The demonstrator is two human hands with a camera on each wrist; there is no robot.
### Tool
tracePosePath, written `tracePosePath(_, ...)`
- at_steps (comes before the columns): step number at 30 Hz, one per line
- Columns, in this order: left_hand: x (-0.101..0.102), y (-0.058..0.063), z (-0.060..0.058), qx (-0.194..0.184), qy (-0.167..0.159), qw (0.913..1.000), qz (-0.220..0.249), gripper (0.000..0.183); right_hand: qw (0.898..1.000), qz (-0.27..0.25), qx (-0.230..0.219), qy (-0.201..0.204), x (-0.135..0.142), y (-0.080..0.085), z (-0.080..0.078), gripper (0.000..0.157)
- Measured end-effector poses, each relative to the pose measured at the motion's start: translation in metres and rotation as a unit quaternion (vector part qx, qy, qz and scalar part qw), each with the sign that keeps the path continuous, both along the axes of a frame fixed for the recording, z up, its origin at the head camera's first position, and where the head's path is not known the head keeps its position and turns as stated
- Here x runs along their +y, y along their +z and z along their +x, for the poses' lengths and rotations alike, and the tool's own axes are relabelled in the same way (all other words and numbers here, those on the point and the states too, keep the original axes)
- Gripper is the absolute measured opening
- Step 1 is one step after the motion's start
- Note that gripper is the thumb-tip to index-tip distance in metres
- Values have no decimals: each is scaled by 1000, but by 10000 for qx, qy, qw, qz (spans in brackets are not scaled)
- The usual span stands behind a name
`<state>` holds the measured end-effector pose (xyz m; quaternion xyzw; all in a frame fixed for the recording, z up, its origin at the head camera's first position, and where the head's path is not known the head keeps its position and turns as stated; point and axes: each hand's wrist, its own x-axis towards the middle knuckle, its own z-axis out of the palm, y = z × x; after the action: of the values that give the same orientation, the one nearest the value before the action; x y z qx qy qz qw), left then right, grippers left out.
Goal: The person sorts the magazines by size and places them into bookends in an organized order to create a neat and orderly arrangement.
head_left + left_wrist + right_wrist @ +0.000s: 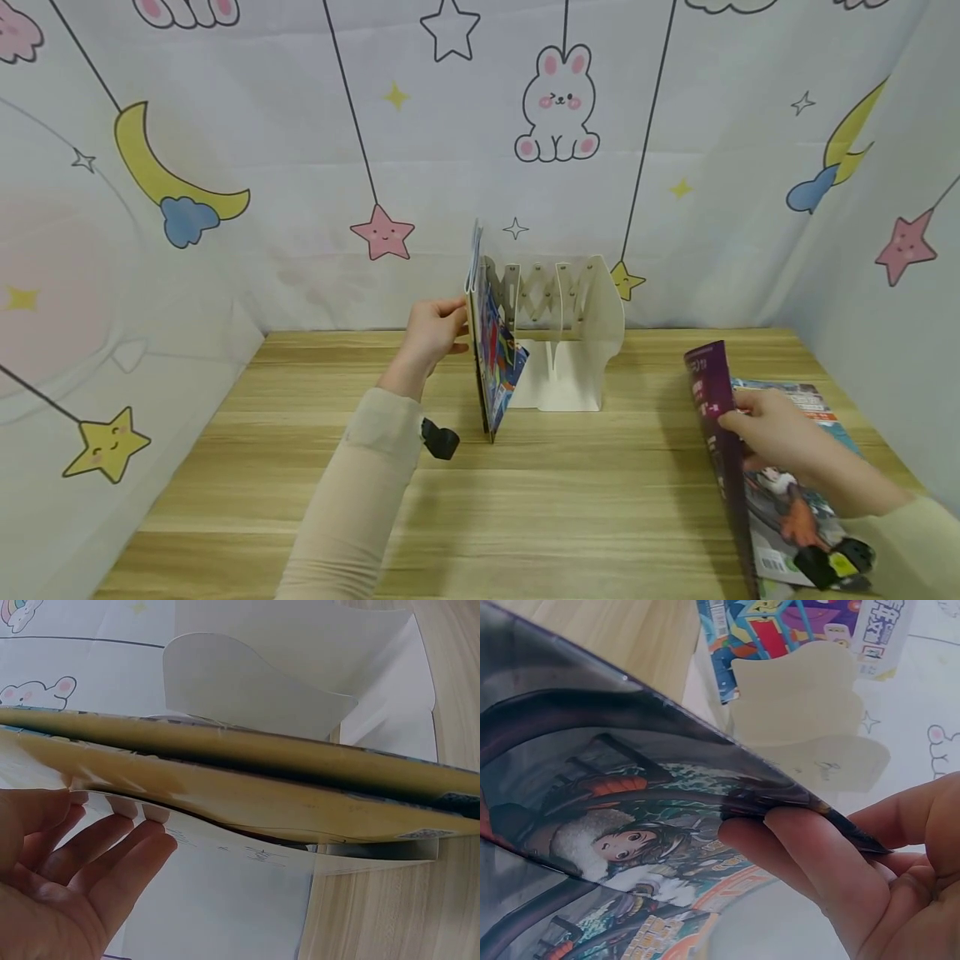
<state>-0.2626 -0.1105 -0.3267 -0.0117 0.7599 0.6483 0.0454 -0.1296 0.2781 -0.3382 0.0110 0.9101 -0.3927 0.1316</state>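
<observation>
Magazines [501,358] stand upright at the left end of a white expandable bookend [555,379]; their pale page edges [247,795] show in the left wrist view. My left hand [432,337] rests its fingers [124,877] against the outer face of the bookend's left end panel. Over on the right, my right hand [776,437] pinches a purple-faced magazine [712,417] by its edge and holds it tilted up. Beneath that hand another illustrated magazine [795,533] lies on the table, partly hidden by the arm.
The wood-grain table [300,467] backs onto a white patterned curtain [300,100]. Dividers [536,292] and the curved right end panel [606,308] of the bookend stand to the right of the upright magazines. Black wrist cameras [441,440] sit on both sleeves.
</observation>
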Motion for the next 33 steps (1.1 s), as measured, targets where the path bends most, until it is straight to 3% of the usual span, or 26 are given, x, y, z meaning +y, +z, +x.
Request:
tracePosePath(21,-1,1,0,-6,27,10000,-27,36,9993,-369,103,-46,-10,18,11,46)
tracePosePath(33,0,0,0,-4,38,10000,-19,35,9991,-255,348,-9,-14,30,19,47)
